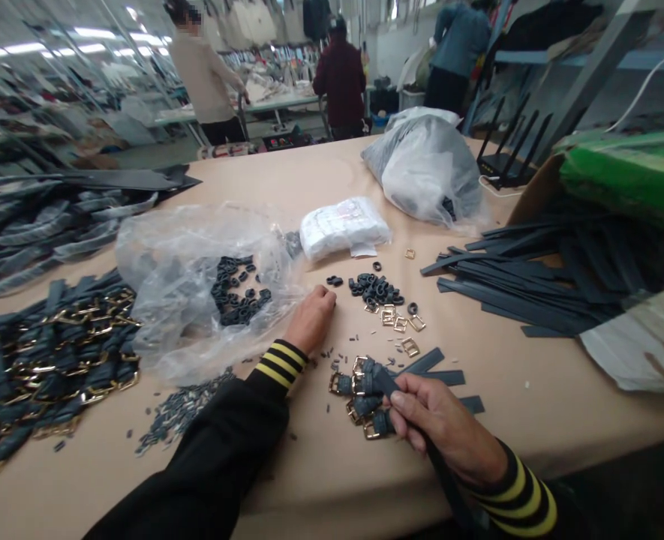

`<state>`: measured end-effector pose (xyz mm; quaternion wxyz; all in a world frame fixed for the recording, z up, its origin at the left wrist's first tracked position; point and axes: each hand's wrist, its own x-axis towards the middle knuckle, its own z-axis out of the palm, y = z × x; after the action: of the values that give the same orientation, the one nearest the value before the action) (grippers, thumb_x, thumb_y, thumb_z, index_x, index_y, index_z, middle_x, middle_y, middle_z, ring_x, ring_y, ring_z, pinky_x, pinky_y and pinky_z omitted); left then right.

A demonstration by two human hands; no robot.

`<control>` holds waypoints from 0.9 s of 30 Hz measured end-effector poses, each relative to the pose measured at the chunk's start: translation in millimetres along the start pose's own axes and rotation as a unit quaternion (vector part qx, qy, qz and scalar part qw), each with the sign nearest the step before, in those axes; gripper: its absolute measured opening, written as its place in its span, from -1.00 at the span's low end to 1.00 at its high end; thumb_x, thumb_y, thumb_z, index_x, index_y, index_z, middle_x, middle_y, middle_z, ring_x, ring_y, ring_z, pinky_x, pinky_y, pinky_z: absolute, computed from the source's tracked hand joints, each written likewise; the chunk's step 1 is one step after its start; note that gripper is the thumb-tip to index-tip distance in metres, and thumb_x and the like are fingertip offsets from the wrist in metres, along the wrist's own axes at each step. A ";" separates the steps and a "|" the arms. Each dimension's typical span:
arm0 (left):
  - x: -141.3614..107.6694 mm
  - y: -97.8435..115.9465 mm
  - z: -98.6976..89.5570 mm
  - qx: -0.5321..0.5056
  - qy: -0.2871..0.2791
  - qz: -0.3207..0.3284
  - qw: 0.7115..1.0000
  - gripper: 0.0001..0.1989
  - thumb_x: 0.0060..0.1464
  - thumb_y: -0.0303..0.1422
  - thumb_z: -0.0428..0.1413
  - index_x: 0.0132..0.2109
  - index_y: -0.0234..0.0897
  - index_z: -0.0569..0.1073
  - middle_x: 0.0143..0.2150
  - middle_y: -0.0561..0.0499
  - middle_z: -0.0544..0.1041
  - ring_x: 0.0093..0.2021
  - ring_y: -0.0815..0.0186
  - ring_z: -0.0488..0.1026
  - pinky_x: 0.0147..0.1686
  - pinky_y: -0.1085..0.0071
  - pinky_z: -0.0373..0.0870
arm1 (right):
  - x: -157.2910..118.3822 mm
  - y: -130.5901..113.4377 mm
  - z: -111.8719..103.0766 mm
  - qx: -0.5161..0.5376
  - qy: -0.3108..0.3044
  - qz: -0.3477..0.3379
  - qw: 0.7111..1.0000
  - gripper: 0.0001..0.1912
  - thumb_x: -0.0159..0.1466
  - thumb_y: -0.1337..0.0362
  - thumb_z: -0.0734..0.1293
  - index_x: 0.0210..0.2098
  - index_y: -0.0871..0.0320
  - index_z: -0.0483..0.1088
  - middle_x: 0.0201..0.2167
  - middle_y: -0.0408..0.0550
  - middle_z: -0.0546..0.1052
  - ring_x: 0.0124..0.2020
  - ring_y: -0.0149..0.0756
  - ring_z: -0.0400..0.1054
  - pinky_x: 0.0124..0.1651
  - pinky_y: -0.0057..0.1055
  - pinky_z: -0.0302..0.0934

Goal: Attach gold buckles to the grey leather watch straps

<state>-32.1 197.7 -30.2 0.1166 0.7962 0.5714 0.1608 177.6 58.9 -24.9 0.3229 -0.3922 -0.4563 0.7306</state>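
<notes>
My right hand (438,420) is closed on a dark strap (386,381), whose tail hangs down past the table's front edge. Beneath and beside it lie several buckled straps (372,427) with gold buckles. My left hand (313,319) reaches forward with its fingers curled down at the table; whatever its fingertips may hold is hidden. Just beyond it sit small dark loops (335,281), and a larger pile of dark loops (375,288) is to the right. Loose gold buckles (400,324) lie in front of that pile. Small dark pieces (185,409) are heaped left of my left forearm.
Finished-looking buckled straps (55,352) cover the left side. A clear plastic bag (168,270) holds more loops. Further back are a white packet (344,226) and a full bag (430,165). Long dark strips (512,285) lie right. Several people stand beyond the table.
</notes>
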 end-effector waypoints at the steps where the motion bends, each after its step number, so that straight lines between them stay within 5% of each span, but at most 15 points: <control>1: 1.8 -1.6 -0.1 -0.005 -0.002 -0.002 1.000 -0.87 0.05 -0.48 -0.07 -0.38 -0.30 0.36 -0.26 -0.10 0.37 -0.29 0.25 0.36 -0.23 0.28 0.28 | 0.0 -0.9 0.1 -0.001 -0.002 0.000 1.000 -0.72 0.25 0.11 0.19 -0.40 0.24 0.21 -0.62 -0.21 0.36 -0.74 -0.65 0.05 -0.66 -0.63 -0.12; 6: -4.5 9.1 -9.0 -0.069 0.012 -0.019 0.997 -0.93 0.02 -0.49 -0.03 -0.37 -0.32 0.34 -0.29 -0.08 0.40 -0.24 0.25 0.35 -0.17 0.26 0.27 | -4.3 -11.1 3.0 -0.043 -0.009 -0.004 0.999 -0.73 0.25 0.13 0.17 -0.41 0.22 0.19 -0.58 -0.17 0.41 -0.71 -0.60 0.13 -0.62 -0.60 -0.01; 10: -50.3 45.7 -22.9 -0.195 0.003 -0.046 0.980 -0.84 0.12 -0.35 -0.09 -0.29 -0.33 0.33 -0.38 -0.03 0.47 -0.39 0.36 0.42 -0.36 0.40 0.36 | -13.8 -23.8 7.1 -0.154 0.031 -0.037 0.987 -0.74 0.28 0.18 0.12 -0.43 0.22 0.24 -0.55 -0.14 0.41 -0.65 -0.54 0.16 -0.53 -0.53 0.08; 12: -81.3 65.3 -26.7 -0.477 -0.037 -0.132 0.868 -0.83 0.08 -0.30 -0.01 -0.33 -0.34 0.33 -0.30 -0.06 0.50 -0.38 0.39 0.45 -0.35 0.44 0.38 | -18.1 -28.6 11.3 -0.221 0.058 -0.071 0.971 -0.75 0.29 0.22 0.11 -0.46 0.20 0.25 -0.58 -0.16 0.39 -0.61 -0.50 0.18 -0.47 -0.50 0.09; 14: -108.4 80.8 -27.1 -0.626 -0.040 -0.212 0.749 -0.84 0.00 -0.32 0.10 -0.38 -0.35 0.34 -0.31 -0.04 0.52 -0.43 0.46 0.45 -0.39 0.52 0.37 | -20.6 -30.7 17.2 -0.271 0.074 -0.102 0.954 -0.75 0.29 0.25 0.10 -0.48 0.18 0.23 -0.62 -0.18 0.36 -0.58 -0.47 0.20 -0.42 -0.49 0.08; 15: -118.9 86.4 -26.4 -0.665 -0.031 -0.239 0.707 -0.84 -0.04 -0.34 0.14 -0.40 -0.36 0.35 -0.35 -0.02 0.53 -0.46 0.48 0.45 -0.41 0.56 0.36 | -21.2 -30.8 20.5 -0.290 0.080 -0.110 0.947 -0.75 0.29 0.26 0.10 -0.49 0.17 0.22 -0.64 -0.20 0.34 -0.58 -0.46 0.20 -0.42 -0.49 0.08; 17: -133.4 94.0 -24.9 -0.696 -0.012 -0.267 0.667 -0.84 -0.08 -0.38 0.18 -0.41 -0.37 0.36 -0.46 0.03 0.52 -0.50 0.51 0.43 -0.46 0.61 0.34 | -21.8 -29.5 26.8 -0.322 0.088 -0.111 0.936 -0.75 0.29 0.26 0.09 -0.51 0.15 0.19 -0.67 -0.22 0.30 -0.61 -0.46 0.19 -0.45 -0.48 0.05; 20: -142.8 100.4 -25.0 -0.675 -0.007 -0.253 0.693 -0.85 -0.06 -0.37 0.17 -0.41 -0.38 0.37 -0.56 0.05 0.50 -0.55 0.52 0.39 -0.47 0.62 0.33 | -23.5 -27.6 32.7 -0.361 0.079 -0.101 0.924 -0.75 0.28 0.26 0.10 -0.51 0.15 0.19 -0.67 -0.21 0.28 -0.62 -0.45 0.18 -0.47 -0.48 0.02; 27: -158.7 118.2 -17.6 -0.456 0.059 -0.171 0.871 -0.90 0.04 -0.37 0.06 -0.30 -0.32 0.38 -0.51 0.04 0.50 -0.51 0.40 0.44 -0.44 0.47 0.40 | -33.1 -34.0 25.7 -0.481 0.024 -0.123 0.868 -0.78 0.24 0.36 0.13 -0.54 0.18 0.22 -0.62 -0.17 0.27 -0.57 -0.43 0.12 -0.46 -0.44 -0.06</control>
<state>17.2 9.5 10.3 0.4583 0.5336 0.5673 0.4282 175.2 33.5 22.7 0.1927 -0.4566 -0.7880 0.3654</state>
